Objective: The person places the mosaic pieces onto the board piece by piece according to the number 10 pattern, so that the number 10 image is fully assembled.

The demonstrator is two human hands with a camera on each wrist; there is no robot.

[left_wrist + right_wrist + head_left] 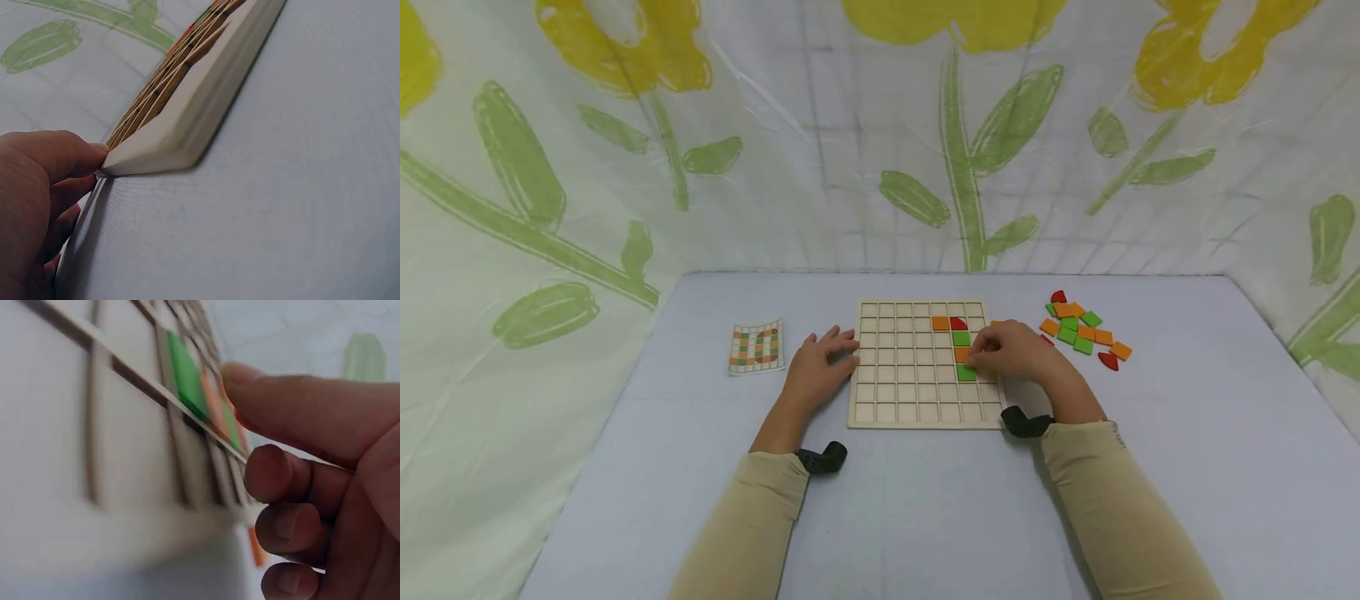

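Observation:
A pale wooden grid board lies on the table. Its cells hold an orange tile, a red rounded piece, and a column below it: a green tile, a second orange tile and a lower green tile. My right hand is over the board's right side, thumb and index tips near these lower tiles. In the right wrist view a gap shows between thumb and curled fingers, with nothing visible held. The thumb and index of my left hand touch the board's left edge, slightly apart.
Right of the board lies a loose pile of orange, green and red pieces. A printed pattern card lies left of my left hand. Another orange tile shows beside the right hand, partly hidden. A flowered curtain hangs behind the table.

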